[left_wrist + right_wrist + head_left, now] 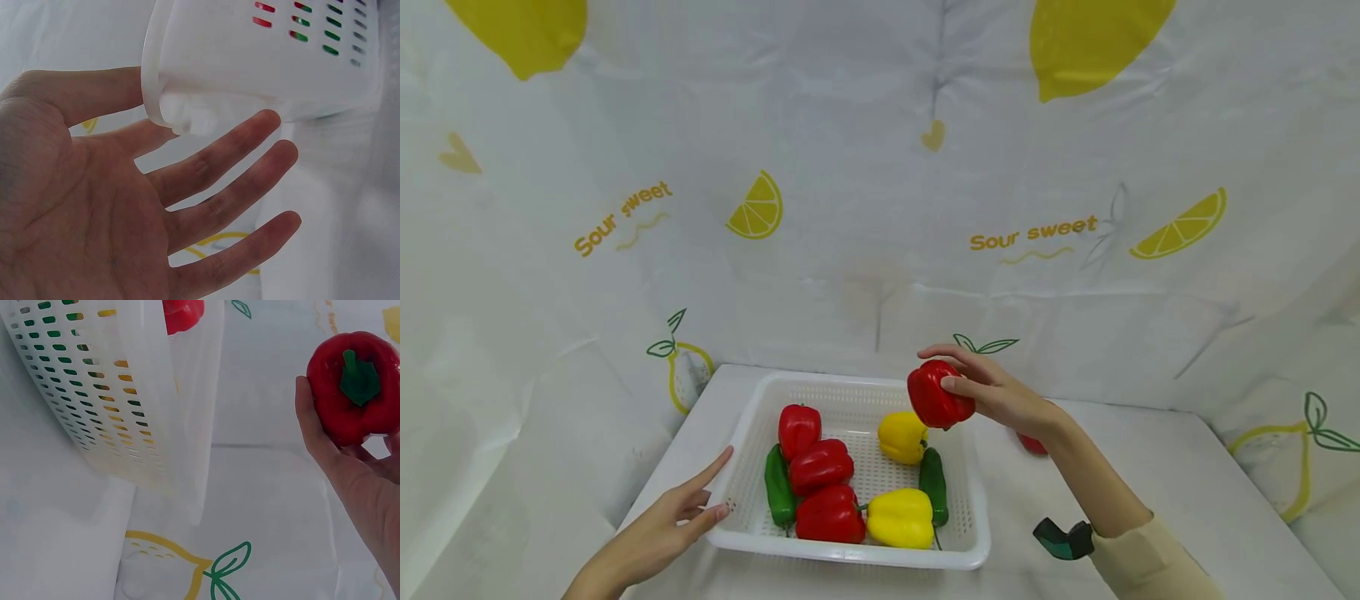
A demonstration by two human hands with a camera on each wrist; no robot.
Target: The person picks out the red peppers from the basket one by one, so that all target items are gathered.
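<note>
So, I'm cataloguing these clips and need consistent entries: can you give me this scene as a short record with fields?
Right hand: holds a raised red pepper
Left hand: at the basket's left rim, fingers extended
Basket: white, perforated
Contents: three red peppers, two yellow peppers, two green peppers
Outside basket: red thing on the table, partly hidden by the right forearm

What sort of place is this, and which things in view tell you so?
Probably a tabletop set up for handling practice rather than a working kitchen, though that is a judgement: lemon-print sheeting rises behind a white table, which holds a white perforated basket of peppers.
</note>
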